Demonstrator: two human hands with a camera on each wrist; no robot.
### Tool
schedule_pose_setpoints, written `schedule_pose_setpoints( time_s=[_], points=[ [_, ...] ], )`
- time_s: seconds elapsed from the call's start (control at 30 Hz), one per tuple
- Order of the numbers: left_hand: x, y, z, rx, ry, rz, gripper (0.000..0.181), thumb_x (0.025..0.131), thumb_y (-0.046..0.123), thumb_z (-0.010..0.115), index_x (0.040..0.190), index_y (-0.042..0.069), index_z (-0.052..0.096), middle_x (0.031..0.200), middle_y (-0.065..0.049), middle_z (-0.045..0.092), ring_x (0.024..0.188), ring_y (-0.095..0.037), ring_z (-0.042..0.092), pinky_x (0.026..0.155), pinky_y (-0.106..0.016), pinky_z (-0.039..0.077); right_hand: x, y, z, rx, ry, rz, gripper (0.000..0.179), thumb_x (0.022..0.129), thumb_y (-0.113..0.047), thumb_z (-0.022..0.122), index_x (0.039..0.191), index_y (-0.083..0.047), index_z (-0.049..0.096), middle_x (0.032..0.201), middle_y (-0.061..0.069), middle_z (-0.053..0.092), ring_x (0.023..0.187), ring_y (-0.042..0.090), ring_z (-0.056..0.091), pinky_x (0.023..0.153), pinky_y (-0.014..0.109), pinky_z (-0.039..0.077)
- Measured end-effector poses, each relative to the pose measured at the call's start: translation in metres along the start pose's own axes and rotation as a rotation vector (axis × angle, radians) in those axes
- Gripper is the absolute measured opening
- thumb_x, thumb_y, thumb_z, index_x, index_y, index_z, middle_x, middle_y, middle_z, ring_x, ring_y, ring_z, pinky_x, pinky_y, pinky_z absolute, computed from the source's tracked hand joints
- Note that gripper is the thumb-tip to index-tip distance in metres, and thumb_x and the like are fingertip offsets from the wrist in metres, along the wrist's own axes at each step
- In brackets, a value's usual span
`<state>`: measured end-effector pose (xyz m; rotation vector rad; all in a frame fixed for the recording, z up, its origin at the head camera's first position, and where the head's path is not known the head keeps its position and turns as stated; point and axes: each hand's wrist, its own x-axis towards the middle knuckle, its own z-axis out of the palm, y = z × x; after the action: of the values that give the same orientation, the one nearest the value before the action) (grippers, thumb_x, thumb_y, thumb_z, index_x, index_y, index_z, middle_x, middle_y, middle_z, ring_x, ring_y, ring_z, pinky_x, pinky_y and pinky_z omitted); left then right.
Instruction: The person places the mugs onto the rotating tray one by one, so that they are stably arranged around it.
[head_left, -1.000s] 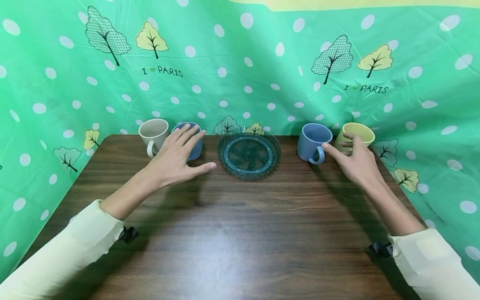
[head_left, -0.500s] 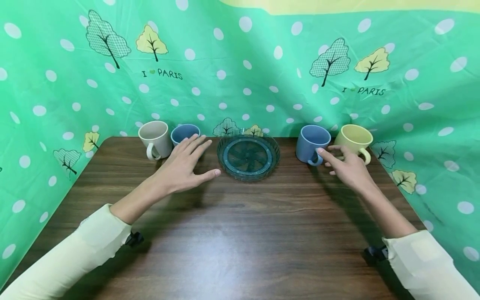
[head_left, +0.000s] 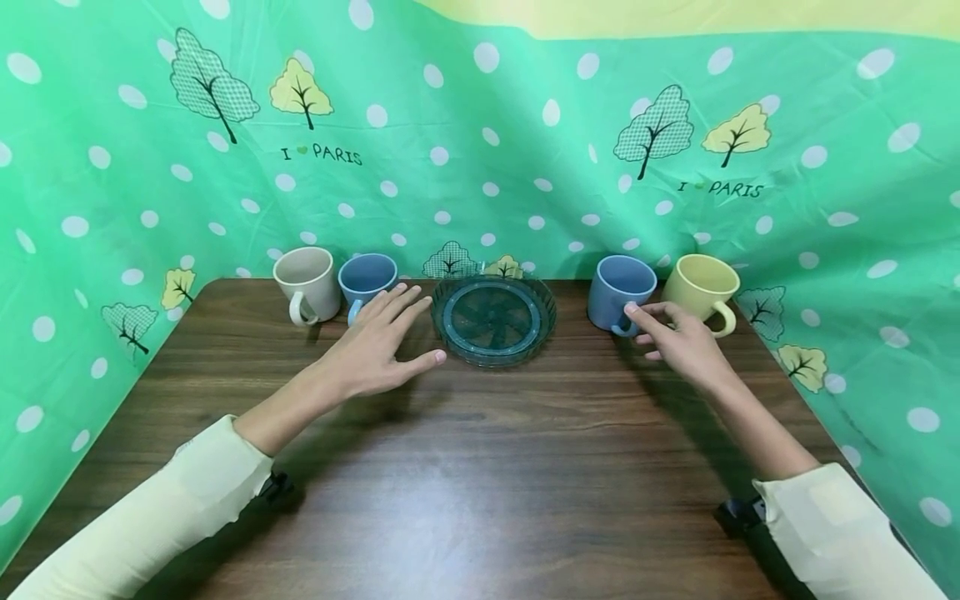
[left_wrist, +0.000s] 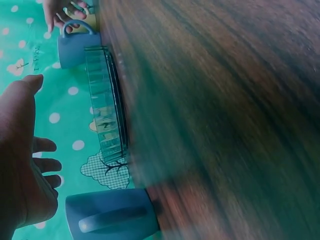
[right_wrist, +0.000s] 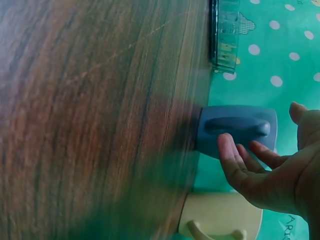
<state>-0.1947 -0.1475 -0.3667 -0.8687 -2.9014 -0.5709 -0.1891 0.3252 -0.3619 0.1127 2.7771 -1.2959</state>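
My left hand (head_left: 375,346), fingers spread, hovers over the table in front of the left blue mug (head_left: 367,275), overlapping it in the head view. That mug's handle shows full on in the left wrist view. My right hand (head_left: 682,340) reaches to the handle of the right blue mug (head_left: 618,287). In the right wrist view its bent fingers (right_wrist: 227,147) are right by the handle, while the thumb stands apart from them. Between the blue mugs stands a clear dark-teal ribbed dish (head_left: 493,354), round and shallow.
A white mug (head_left: 309,279) stands left of the left blue mug. To the right of the other one is a yellow mug (head_left: 701,287), its handle facing front right. All stand along the far edge of the brown wooden table (head_left: 480,467), against a green dotted cloth (head_left: 450,125).
My left hand has drawn back toward me and right, uncovering more of the left blue mug. My right hand has left the yellow mug's front and moved left to the right blue mug's handle.
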Motion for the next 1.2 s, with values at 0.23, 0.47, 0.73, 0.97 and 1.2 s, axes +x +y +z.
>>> schedule_pose_setpoints(
  time_s=[0.23, 0.47, 0.73, 0.97, 1.2],
  points=[
    [0.004, 0.001, 0.006, -0.029, -0.021, 0.025, 0.093, 0.108, 0.063, 0.066, 0.177, 0.009, 0.035, 0.187, -0.018, 0.027, 0.178, -0.038, 0.017, 0.146, -0.057, 0.011, 0.003, 0.001, 0.001, 0.048, -0.029, 0.004, 0.089, 0.114, -0.069, 0.048, 0.165, 0.004, 0.047, 0.15, 0.034, 0.064, 0.113, 0.022, 0.075, 0.086, 0.031, 0.068],
    [0.007, 0.004, 0.012, -0.039, -0.052, 0.043, 0.092, 0.11, 0.06, 0.064, 0.179, 0.009, 0.031, 0.188, -0.017, 0.026, 0.179, -0.034, 0.015, 0.146, -0.057, 0.012, 0.005, 0.001, 0.003, 0.108, -0.054, 0.014, 0.087, 0.116, -0.066, 0.047, 0.164, 0.006, 0.048, 0.157, 0.033, 0.059, 0.113, 0.016, 0.075, 0.089, 0.032, 0.07],
    [0.008, 0.005, 0.021, -0.05, -0.084, 0.072, 0.085, 0.114, 0.055, 0.06, 0.178, 0.007, 0.032, 0.188, -0.017, 0.027, 0.177, -0.04, 0.021, 0.145, -0.061, 0.017, 0.006, 0.005, 0.008, 0.224, -0.08, 0.015, 0.075, 0.117, -0.059, 0.051, 0.151, 0.007, 0.056, 0.136, 0.009, 0.07, 0.101, 0.001, 0.078, 0.085, 0.029, 0.07],
    [0.007, 0.002, 0.027, -0.05, -0.112, 0.092, 0.081, 0.116, 0.052, 0.058, 0.177, 0.004, 0.034, 0.187, -0.016, 0.028, 0.176, -0.04, 0.024, 0.145, -0.06, 0.017, 0.008, 0.008, 0.009, 0.334, -0.127, 0.02, 0.064, 0.12, -0.05, 0.049, 0.15, 0.006, 0.055, 0.117, -0.015, 0.075, 0.102, 0.001, 0.079, 0.088, 0.028, 0.07],
    [0.007, -0.002, 0.031, -0.051, -0.132, 0.105, 0.078, 0.118, 0.051, 0.055, 0.176, 0.003, 0.034, 0.187, -0.018, 0.027, 0.176, -0.039, 0.023, 0.145, -0.059, 0.017, 0.01, 0.01, 0.01, 0.441, -0.165, 0.048, 0.057, 0.122, -0.045, 0.045, 0.151, 0.003, 0.053, 0.119, -0.016, 0.076, 0.109, 0.001, 0.077, 0.094, 0.024, 0.067]
  ],
)
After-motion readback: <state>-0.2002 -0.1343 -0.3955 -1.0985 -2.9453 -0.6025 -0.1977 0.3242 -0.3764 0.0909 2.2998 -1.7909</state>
